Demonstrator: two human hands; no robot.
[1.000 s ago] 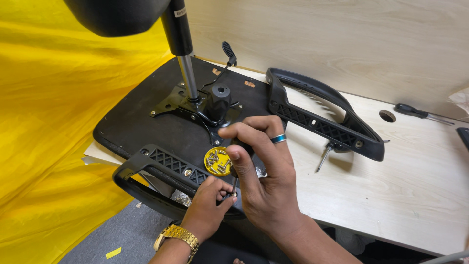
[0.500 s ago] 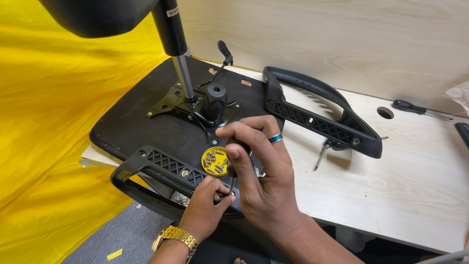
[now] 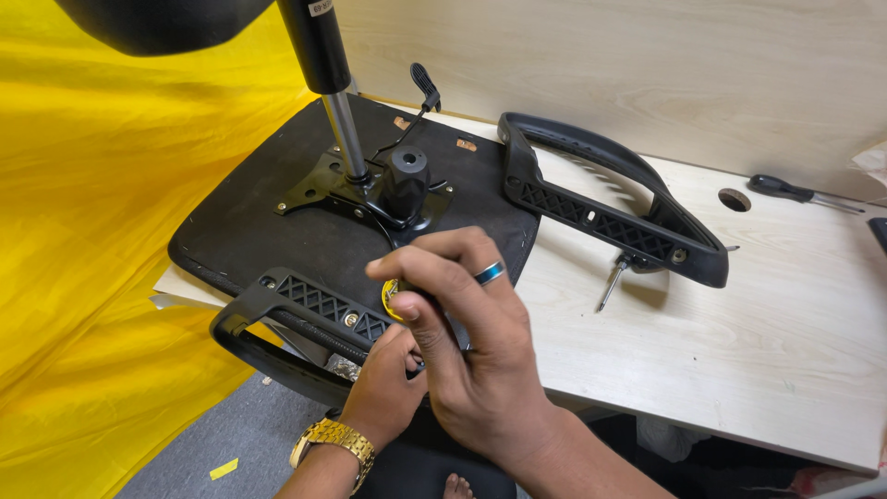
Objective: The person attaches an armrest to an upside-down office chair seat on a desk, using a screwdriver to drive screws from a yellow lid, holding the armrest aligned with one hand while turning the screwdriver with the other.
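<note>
Armrest (image 3: 305, 319), a black plastic loop with a criss-cross ribbed face, lies against the near edge of an upturned seat pan (image 3: 268, 231) in the head view. The seat pan is a flat, matte black slab with rounded corners, resting on a pale wood-grain table (image 3: 739, 323). The right hand (image 3: 471, 360), with a blue ring on one finger, curls over a small round yellow-and-black tool head (image 3: 390, 298) and grips it just above the armrest's ribbed face. The left hand (image 3: 393, 383), a gold metal watch at its wrist, is closed below it, pinching what looks like a thin shaft; the exact hold is hidden by the right hand.

At the middle of the seat pan sits a black metal mounting plate (image 3: 319, 189) with a shiny gas cylinder (image 3: 344, 134) rising from it, a stubby black knob (image 3: 405, 180) beside it, and a slim lever (image 3: 425, 85) behind. A second armrest (image 3: 601, 199) of the same ribbed plastic lies apart on the table to the right, a loose bolt (image 3: 612, 285) just beside it. A dark-handled screwdriver (image 3: 785, 191) lies near a round cable hole (image 3: 735, 200). Smooth yellow cloth (image 3: 102, 231) hangs on the left; grey floor shows below.
</note>
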